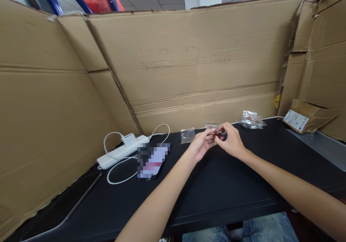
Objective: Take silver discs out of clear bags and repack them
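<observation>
My left hand [203,144] and my right hand [230,139] meet above the black table [216,184], near its back edge. Between their fingertips is a small item with red and metallic-looking parts [215,133]; its kind is too small to tell. Fingers of both hands are closed around it and partly hide it. Just left of my left hand lies a clear plastic bag [187,135]. Another small clear bag [211,125] shows behind the fingers. To the right of my right hand is a pile of clear bags [251,119] with bits of red inside.
A white power strip [123,152] with a plugged-in charger and looping white cable sits left, beside a phone [154,161]. A dark flat panel [62,206] lies at front left. An opened cardboard box [308,115] stands far right. Cardboard walls [189,61] enclose the table.
</observation>
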### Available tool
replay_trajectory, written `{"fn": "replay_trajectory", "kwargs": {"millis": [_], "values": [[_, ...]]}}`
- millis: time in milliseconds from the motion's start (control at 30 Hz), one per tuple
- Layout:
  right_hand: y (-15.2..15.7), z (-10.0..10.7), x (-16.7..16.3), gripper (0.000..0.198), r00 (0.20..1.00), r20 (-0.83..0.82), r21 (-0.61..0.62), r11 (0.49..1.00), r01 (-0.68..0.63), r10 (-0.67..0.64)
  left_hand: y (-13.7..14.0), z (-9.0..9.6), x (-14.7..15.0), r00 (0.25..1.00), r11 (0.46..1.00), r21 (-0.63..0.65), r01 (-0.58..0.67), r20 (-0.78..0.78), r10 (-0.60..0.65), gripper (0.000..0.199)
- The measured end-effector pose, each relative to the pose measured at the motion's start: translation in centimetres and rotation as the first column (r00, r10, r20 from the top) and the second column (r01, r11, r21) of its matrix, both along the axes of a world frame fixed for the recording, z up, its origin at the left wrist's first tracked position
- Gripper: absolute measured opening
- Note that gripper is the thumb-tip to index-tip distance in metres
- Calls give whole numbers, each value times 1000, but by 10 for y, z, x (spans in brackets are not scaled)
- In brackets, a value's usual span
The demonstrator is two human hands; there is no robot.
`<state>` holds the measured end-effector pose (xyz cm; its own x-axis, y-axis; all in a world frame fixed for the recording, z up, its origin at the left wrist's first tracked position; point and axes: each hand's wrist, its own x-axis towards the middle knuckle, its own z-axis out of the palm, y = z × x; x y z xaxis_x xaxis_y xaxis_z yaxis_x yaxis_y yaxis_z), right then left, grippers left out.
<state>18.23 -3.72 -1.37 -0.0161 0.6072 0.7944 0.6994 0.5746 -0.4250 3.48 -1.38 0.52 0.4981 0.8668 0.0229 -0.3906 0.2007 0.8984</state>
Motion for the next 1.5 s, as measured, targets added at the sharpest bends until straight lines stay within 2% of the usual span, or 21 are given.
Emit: {"fn": "replay_trajectory", "kwargs": {"millis": [167,367,533,667,967,1267,1367,1500], "values": [[-1,-2,-1,12,998,39,14,999,44,-44,-3,1,3,1000,1000,-12,16,13,-16,16],[-2,-4,-2,7,988,126,64,995,81,-89,-9,2,9,999,998,-55,-23,42,25,12],[-3,-1,0,6,959,213,113,980,165,-186,-8,3,10,995,997,-62,-41,87,46,13],[-3,0,3,5,935,277,160,970,181,-220,-7,3,9,991,997,-72,-39,124,48,11],[0,-3,5,8,955,261,164,981,104,-145,-6,5,8,985,983,-174,-52,156,80,14],[3,-4,2,7,891,388,161,969,185,-235,-5,2,12,971,955,-242,-169,124,203,12],[5,-5,3,7,913,362,115,981,157,-188,-5,2,12,966,944,-270,-187,124,227,12],[8,-7,5,6,959,280,13,999,49,-51,-5,3,12,970,937,-309,-161,126,209,13]]}}
